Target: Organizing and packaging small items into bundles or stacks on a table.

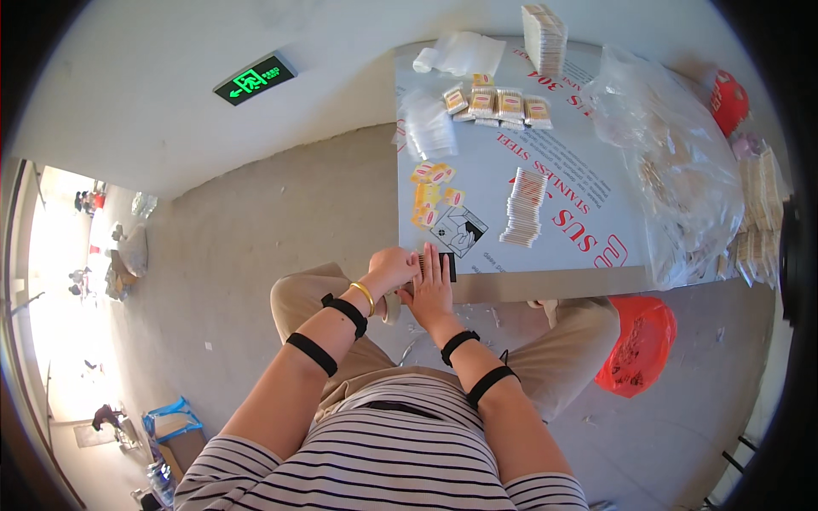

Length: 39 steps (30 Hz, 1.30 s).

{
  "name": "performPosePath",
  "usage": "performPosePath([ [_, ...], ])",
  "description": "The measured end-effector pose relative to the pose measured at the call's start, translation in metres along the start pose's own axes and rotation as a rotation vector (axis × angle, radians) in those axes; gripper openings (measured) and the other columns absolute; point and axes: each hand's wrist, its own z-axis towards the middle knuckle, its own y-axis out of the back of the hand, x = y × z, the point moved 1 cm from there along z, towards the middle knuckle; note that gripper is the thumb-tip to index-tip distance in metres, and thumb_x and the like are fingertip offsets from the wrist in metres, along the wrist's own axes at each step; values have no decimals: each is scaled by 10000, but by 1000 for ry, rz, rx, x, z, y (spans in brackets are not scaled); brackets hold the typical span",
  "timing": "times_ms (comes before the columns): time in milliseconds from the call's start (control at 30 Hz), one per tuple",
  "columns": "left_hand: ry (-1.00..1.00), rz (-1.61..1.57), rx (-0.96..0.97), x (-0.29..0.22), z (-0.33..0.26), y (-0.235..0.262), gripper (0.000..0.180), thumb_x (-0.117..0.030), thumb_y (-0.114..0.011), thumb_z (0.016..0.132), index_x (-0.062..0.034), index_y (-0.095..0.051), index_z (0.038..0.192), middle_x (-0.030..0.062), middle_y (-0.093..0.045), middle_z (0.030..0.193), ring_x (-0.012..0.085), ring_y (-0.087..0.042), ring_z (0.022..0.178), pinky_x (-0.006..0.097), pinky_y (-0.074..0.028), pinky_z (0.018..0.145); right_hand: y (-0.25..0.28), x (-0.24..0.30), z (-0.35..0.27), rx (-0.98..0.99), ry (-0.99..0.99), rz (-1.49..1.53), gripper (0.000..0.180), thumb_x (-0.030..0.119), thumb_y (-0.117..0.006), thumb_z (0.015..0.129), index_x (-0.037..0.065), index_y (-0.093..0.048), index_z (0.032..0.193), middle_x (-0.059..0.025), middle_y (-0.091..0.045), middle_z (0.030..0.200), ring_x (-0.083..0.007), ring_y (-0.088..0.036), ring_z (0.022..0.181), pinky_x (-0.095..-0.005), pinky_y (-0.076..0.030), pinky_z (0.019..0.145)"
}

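At the near left corner of the table, my left hand (pixel 394 266), with a gold bangle at the wrist, is closed with its fingertips curled in. What it grips is hidden. My right hand (pixel 433 291) lies beside it, fingers stretched out flat over a small black piece (pixel 451 267) on the table edge. Thin brown lines show between the two hands, too small to name. Just beyond lie yellow printed cards (pixel 425 204) and a black-and-white picture of a hand (pixel 460 231). To the right is a fanned row of cotton swabs (pixel 523 207).
Small packs of cotton swabs (pixel 509 104) and clear bags (pixel 429 125) lie farther back, near a tall swab stack (pixel 545 41). A big clear plastic bag (pixel 682 162) covers the table's right side. On the floor sits a red bag (pixel 639 345).
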Motion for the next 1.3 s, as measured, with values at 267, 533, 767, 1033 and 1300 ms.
performPosePath([
  [267,9,66,-31,0,8,-9,339,-394,-569,818,-96,-724,778,146,-698,768,342,-681,738,456,-539,656,-2,0,0,-19,4,1,918,567,-522,908,-16,-202,1540,-215,-128,1620,-351,-78,1514,-541,-84,1206],
  [533,35,-46,30,9,6,-4,315,-396,-579,810,-118,-722,778,138,-696,769,359,-675,738,466,-538,659,2,2,0,22,0,-53,930,598,-507,902,7,-195,1549,-194,-116,1629,-343,-62,1518,-539,-61,1210],
  [767,-110,-183,-569,66,-3,-32,410,-292,-691,842,-90,-582,1182,162,-617,1106,319,-622,1024,422,-533,803,1,2,1,-1,19,-22,929,582,-532,900,-21,-219,1533,-214,-144,1618,-354,-93,1511,-543,-79,1206],
  [1033,5,-788,-457,80,-1,-78,562,-289,-756,842,-44,-474,1261,179,-574,1138,308,-591,1055,407,-495,919,2,3,2,-60,34,53,912,543,-573,896,-27,-229,1519,-220,-159,1610,-358,-107,1508,-550,-92,1201],
  [1300,35,-823,-444,62,-4,-75,450,-291,-783,829,-12,-568,1111,154,-635,1057,249,-625,976,381,-505,857,0,-2,-2,-78,34,66,887,491,-597,896,-26,-229,1516,-232,-179,1600,-372,-135,1500,-554,-114,1194],
])
